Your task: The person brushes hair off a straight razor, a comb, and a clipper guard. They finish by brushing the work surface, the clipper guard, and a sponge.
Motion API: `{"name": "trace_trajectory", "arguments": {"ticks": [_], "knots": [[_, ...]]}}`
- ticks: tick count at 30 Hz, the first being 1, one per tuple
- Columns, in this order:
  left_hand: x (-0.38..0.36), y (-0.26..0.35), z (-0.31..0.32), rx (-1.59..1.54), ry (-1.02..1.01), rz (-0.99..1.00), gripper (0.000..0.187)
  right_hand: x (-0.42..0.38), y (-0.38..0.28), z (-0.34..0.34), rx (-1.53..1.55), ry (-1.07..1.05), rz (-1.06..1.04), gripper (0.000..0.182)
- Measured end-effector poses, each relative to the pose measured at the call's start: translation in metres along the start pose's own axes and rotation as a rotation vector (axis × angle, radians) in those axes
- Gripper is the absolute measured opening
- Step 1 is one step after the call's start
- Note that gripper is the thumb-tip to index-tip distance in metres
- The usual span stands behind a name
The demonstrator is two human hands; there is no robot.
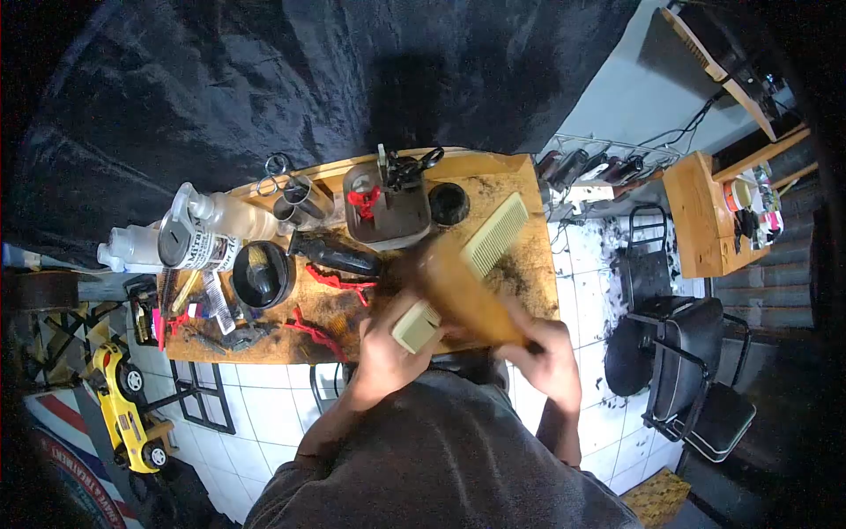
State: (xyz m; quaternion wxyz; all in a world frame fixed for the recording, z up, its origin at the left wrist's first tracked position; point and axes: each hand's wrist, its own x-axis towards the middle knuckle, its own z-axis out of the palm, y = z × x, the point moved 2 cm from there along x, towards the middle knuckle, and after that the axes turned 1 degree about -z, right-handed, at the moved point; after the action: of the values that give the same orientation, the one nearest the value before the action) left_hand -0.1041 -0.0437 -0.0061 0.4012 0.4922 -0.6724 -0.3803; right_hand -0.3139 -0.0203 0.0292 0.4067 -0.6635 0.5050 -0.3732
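Note:
A large cream comb (497,236) slants across the front of the table, its toothed end up and to the right. The fingers of my left hand (385,357) are closed on its lower end. My right hand (544,360) grips the near end of a brown wooden brush (467,295), which is smeared by motion. The brush lies across the comb and hides its middle. A dark blur at its left edge looks like bristles. Nearby on the table are red sectioning clips (319,335) and a black hair clipper (335,256).
Hair litters the wooden table (511,198). A grey tray (392,225), a black bowl (263,273), a round black container (449,203) and spray bottles (233,214) stand on it. Scissors (275,172) rise from a metal cup. A black chair (687,370) stands at right, a yellow toy car (128,406) at left.

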Motion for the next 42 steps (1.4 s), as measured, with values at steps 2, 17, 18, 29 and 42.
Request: {"name": "trace_trajectory", "arguments": {"ticks": [2, 17, 18, 29, 42], "knots": [[0.007, 0.015, -0.002, -0.234, 0.029, -0.074, 0.053, -0.003, 0.018, -0.01, 0.065, 0.191, 0.356, 0.047], [0.017, 0.012, -0.005, -0.177, 0.068, -0.012, 0.045, 0.002, 0.013, 0.005, -0.043, 0.094, 0.293, 0.046], [0.019, 0.015, -0.009, -0.282, 0.081, -0.017, 0.049, 0.005, 0.019, 0.002, 0.037, 0.284, 0.296, 0.043], [0.013, -0.001, 0.011, -0.092, 0.041, 0.003, 0.041, 0.002, -0.025, -0.002, 0.022, -0.09, -0.149, 0.048], [0.02, 0.018, 0.0, -0.156, -0.086, -0.007, 0.061, -0.004, 0.008, -0.011, 0.035, 0.371, 0.125, 0.045]]}}
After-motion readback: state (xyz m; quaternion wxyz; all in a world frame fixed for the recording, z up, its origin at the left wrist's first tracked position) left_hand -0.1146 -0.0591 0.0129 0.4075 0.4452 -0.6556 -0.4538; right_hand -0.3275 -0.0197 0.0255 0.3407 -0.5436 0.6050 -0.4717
